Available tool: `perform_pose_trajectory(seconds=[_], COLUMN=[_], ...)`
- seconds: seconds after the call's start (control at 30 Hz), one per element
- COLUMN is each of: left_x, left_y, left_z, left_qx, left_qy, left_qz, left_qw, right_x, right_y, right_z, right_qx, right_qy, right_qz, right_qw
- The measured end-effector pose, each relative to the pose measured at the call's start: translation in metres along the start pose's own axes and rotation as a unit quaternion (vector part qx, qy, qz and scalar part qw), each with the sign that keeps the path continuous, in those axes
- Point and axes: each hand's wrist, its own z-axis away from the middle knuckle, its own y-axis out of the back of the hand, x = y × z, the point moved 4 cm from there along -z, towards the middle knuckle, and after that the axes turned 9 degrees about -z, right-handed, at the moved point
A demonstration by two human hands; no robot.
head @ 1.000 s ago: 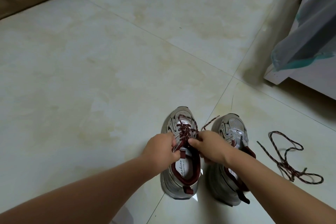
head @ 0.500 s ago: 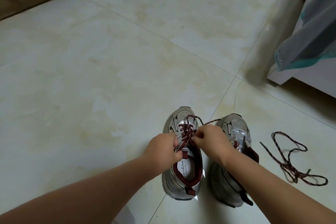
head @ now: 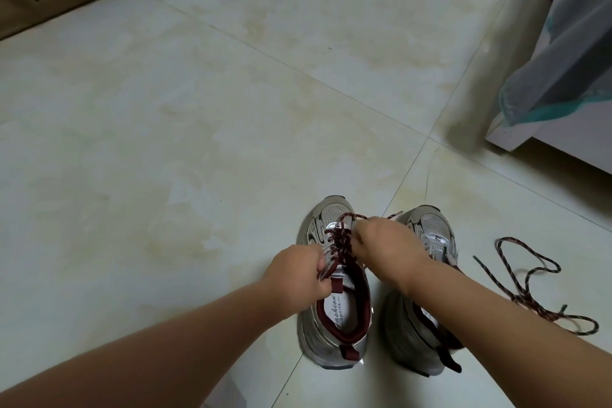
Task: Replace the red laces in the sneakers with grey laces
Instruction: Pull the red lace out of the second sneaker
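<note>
1. Left hand [head: 295, 273] grips the laced sneaker [head: 334, 288] at its collar and tongue, likely to brace it against the pull.
2. Right hand [head: 385, 243], just right of that sneaker's eyelets, pinches the red lace [head: 336, 242] and lifts a loop clear to unthread it.
3. Unlaced sneaker [head: 427, 281] stands just beside the laced one.
4. Removed lace [head: 530, 288] lies loose, well right, out of the way.
5. Grey laces: none visible.

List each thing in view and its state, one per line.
Left sneaker: upright, red lace partly threaded.
Right sneaker: upright, eyelets bare.
Red lace: being pulled out.
Loose lace: lying on floor, removed.
Left hand: grips the sneaker's collar.
Right hand: pinches red lace.
</note>
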Motion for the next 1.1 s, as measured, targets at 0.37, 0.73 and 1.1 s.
perform_pose_trajectory(seconds=[0.37, 0.73, 1.1], left_x=[-0.001, -0.002, -0.005], left_y=[-0.001, -0.001, -0.001], left_z=[-0.003, -0.003, -0.002], left_qx=[-0.004, 0.004, 0.004], left_qy=[0.005, 0.002, 0.003], left_qz=[0.025, 0.042, 0.036], left_qw=[1.0, 0.999, 0.999], right_x=[0.009, 0.021, 0.023], right_y=[0.001, 0.004, 0.005], right_z=[0.004, 0.006, 0.007], right_qx=[0.089, 0.081, 0.112], right_qy=[0.009, -0.075, -0.143], right_qz=[0.008, -0.001, -0.293], right_qw=[0.996, 0.994, 0.939])
